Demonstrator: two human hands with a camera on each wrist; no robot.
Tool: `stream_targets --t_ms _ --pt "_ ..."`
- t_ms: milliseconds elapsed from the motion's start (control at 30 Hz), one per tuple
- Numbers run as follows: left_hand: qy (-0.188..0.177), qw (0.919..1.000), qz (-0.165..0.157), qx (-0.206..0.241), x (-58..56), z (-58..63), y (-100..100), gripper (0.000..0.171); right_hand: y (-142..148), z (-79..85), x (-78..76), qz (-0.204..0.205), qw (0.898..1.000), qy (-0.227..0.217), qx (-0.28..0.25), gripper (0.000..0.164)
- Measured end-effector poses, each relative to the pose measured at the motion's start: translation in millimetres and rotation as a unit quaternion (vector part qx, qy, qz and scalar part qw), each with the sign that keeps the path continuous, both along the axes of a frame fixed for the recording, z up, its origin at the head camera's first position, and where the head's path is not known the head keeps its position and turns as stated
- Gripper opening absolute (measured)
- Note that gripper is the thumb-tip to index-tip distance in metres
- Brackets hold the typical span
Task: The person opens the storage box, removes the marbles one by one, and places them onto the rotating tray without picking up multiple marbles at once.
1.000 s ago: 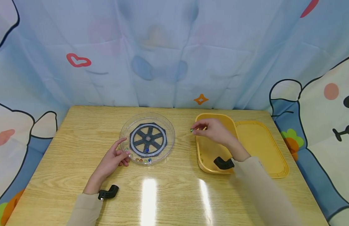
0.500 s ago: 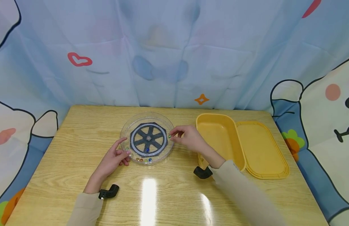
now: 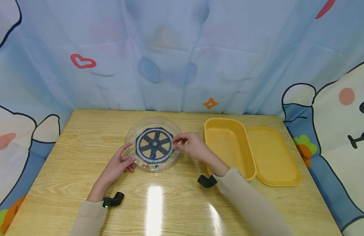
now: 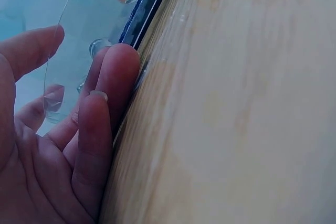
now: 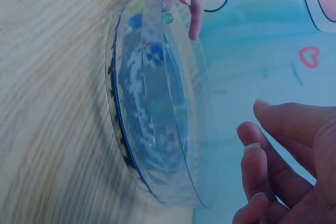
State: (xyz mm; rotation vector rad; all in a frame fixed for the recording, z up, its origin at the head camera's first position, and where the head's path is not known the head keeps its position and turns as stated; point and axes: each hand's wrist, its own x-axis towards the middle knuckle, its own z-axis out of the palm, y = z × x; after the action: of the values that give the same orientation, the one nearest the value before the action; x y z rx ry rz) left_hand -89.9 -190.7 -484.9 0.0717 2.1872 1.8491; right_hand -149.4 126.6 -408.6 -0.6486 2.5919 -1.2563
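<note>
A clear round dish point(image 3: 153, 119) with a dark six-spoked wheel pattern stands on the table. My left hand point(image 3: 115, 168) holds its near left rim, the thumb inside the wall and other fingers outside. Several glass marbles lie in the dish, among them a blue marble point(image 3: 156, 167) near the front wall and another blue marble point(image 3: 153, 156) on the wheel pattern. Over the right side of the dish is my right hand point(image 3: 193, 144). In the right wrist view its thumb and fingertips stand slightly apart, with nothing seen between them, and a faint green blur shows within the dish.
To the right stands a yellow plastic bin point(image 3: 229, 144), its near left part hidden by my right arm. A flat yellow lid point(image 3: 273, 157) lies beside it on the wooden table point(image 3: 90, 131). A patterned blue curtain point(image 3: 170, 88) hangs behind the table.
My right hand has carried a green marble from above the yellow bin leftward over the dish, and the marble no longer shows at its fingertips. My left hand has stayed at the dish's rim.
</note>
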Motion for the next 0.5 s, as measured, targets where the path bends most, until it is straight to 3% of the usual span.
stream_targets --t_ms 267,500 --pt "-0.003 1.0 -0.001 0.007 -0.6 -1.2 1 0.064 18 8.8 -5.3 -0.029 0.999 0.0 0.012 0.011" --pt "-0.005 0.9999 -0.001 0.014 -1.0 -1.7 1 0.065 50 23.5 -15.8 -0.036 0.999 -0.016 -0.013 0.012"
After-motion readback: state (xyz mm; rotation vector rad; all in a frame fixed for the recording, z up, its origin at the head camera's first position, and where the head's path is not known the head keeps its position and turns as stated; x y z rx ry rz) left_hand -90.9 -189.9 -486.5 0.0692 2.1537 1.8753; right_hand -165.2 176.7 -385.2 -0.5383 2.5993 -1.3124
